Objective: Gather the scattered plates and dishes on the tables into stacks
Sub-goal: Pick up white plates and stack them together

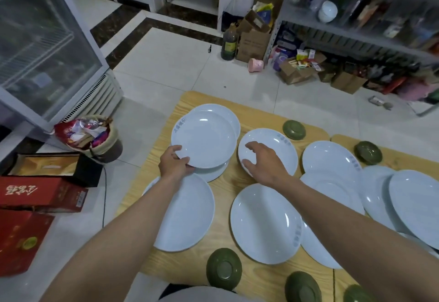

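Several white plates lie scattered on a wooden table [228, 178]. My left hand [174, 162] grips the near rim of a white plate [204, 142] held over two other plates at the table's far left. My right hand [263, 162] rests with fingers spread on the near-left rim of another white plate [273, 147] in the middle; whether it grips the plate is unclear. More white plates lie close to me [263, 223] and to the right [330, 159]. Upturned green bowls sit at the near edge [224, 269] and the far edge [293, 130].
A full rubbish bin [95, 137] and red boxes [40, 194] stand on the floor left of the table. A glass-door fridge [42, 47] is at the far left. Shelves with cardboard boxes [297, 69] line the back right. A second table [389, 159] adjoins on the right.
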The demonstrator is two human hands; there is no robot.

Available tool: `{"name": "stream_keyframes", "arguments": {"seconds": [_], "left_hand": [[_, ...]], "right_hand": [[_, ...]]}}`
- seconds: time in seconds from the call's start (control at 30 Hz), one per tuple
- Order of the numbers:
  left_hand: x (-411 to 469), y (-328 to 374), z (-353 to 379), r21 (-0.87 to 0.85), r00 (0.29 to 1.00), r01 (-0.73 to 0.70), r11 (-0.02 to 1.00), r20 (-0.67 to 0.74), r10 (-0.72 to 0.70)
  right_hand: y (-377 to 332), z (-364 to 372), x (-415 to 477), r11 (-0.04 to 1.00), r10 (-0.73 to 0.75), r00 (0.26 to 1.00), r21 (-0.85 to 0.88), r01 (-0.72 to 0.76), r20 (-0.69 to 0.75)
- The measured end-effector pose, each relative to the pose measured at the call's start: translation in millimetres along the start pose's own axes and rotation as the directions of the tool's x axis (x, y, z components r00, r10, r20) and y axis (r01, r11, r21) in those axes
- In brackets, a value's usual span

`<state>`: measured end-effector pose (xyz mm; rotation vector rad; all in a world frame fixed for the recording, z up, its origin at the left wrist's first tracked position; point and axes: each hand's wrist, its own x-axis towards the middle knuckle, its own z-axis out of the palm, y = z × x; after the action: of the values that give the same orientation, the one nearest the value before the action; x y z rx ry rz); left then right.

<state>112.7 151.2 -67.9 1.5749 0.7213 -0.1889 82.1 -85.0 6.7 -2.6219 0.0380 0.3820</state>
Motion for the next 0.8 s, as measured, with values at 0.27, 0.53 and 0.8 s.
{"name": "stream_keyframes", "arguments": {"seconds": [0.27,0.53,0.8], "left_hand": [[-12.8,-1.7,2.9,-0.127,0.998,-0.068,0.990,-0.023,0.065],[-28.3,-7.9,16.6,-0.209,0.997,-0.060,0.976,0.026,0.067],[-36.1,-6.3,27.3,-0.228,0.996,-0.059,0.972,0.049,0.072]], "right_hand": [[40.5,-3.3,-2.9,0.866,0.387,0.918,0.375,-0.330,-0.085],[80.6,-0.5,-12.5,0.638,0.644,0.763,0.508,-0.579,0.060],[95.8,14.9,-2.9,0.568,0.701,0.706,0.525,-0.634,0.095]]}}
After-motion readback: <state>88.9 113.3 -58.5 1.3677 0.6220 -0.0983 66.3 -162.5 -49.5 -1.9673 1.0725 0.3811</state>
